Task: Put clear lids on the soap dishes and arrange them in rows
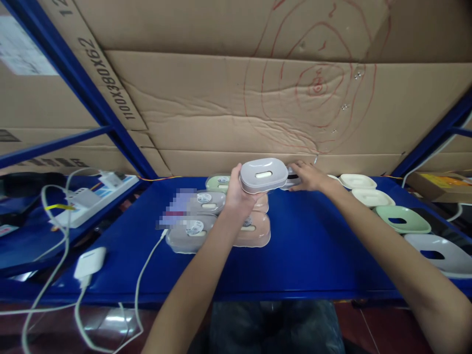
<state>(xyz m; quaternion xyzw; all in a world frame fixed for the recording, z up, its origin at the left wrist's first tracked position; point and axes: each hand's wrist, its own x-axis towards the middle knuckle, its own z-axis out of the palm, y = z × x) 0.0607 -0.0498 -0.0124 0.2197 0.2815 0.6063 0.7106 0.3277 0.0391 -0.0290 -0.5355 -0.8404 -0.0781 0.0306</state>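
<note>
My left hand (239, 196) is closed around a pale grey soap dish (263, 178) with a whitish slot in its middle, raised above the shelf. Just to its right, my right hand (309, 176) grips the end of another grey soap dish (289, 183) with a dark slot, partly hidden by the fingers and the first dish. Beneath and beside my left forearm lie several film-wrapped soap dishes: a green one (217, 183), grey ones (180, 235) with round labels, and pinkish ones (260, 233).
Along the right side of the blue shelf (306, 265) lie cream dishes (372, 197), a green dish (416, 221) and a grey dish (452, 260). A white charger (90, 263) and cables are on the left, near a power strip (99, 201). Cardboard (206, 98) walls the back.
</note>
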